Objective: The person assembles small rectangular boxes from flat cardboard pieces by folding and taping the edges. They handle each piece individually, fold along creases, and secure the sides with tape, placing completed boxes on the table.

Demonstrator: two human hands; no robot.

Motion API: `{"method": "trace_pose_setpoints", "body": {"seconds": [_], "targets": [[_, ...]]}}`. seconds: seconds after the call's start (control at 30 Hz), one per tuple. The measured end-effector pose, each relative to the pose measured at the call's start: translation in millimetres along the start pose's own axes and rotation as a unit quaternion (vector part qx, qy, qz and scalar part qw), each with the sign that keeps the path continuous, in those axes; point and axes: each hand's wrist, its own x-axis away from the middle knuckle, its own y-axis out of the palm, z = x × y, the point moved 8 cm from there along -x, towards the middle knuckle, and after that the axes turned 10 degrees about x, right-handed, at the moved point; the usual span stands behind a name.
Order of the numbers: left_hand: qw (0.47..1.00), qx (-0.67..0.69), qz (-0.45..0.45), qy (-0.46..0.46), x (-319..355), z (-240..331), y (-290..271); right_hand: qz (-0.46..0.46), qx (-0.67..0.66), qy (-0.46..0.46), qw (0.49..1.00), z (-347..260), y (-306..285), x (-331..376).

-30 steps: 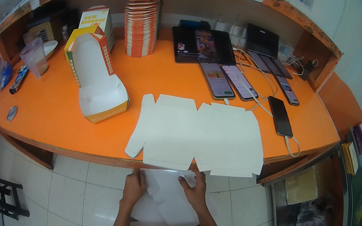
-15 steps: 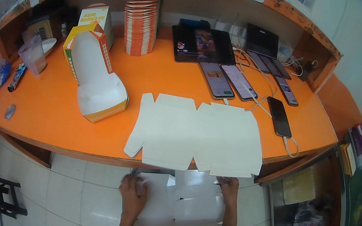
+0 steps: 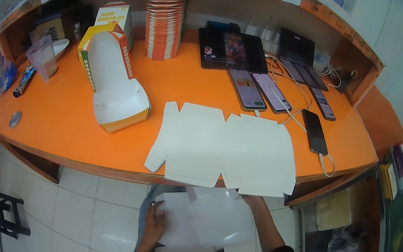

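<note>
A white cardboard box blank (image 3: 203,220) with fold flaps lies over my lap, below the desk edge. My left hand (image 3: 154,224) is closed on its left edge, thumb on top. At its upper right corner my right hand (image 3: 253,198) grips the edge, its fingertips partly hidden under the desk's overhanging sheet. On the desk just above lie flat white box blanks (image 3: 226,146), jutting past the front edge. Farther back stands an open folded box (image 3: 122,107), white inside and yellow outside, against a yellow and green carton (image 3: 88,41).
A tall stack of orange-and-white folded cartons (image 3: 164,26) stands at the back. Right of it are a tablet (image 3: 219,52), several phones (image 3: 314,132) and white cables. A plastic cup (image 3: 43,58) stands at the left. A black stool (image 3: 4,212) is on the floor.
The blank in my lap has shifted and flattened, its lower flap now showing near my body. My left hand has moved slightly down and right. The whole view has shifted a little.
</note>
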Motion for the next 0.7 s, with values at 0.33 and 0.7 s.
{"method": "trace_pose_setpoints", "body": {"seconds": [0.33, 0.7], "targets": [[0.993, -0.101, -0.064, 0.020, 7.5, 20.3, 8.8, -0.003, 0.156, -0.078, 0.985, -44.5, 46.9, -33.1], [0.981, -0.179, -0.051, 0.057, 39.0, 10.8, 17.6, -0.245, 0.522, 0.039, 0.816, -1.4, 111.9, 43.4]]}}
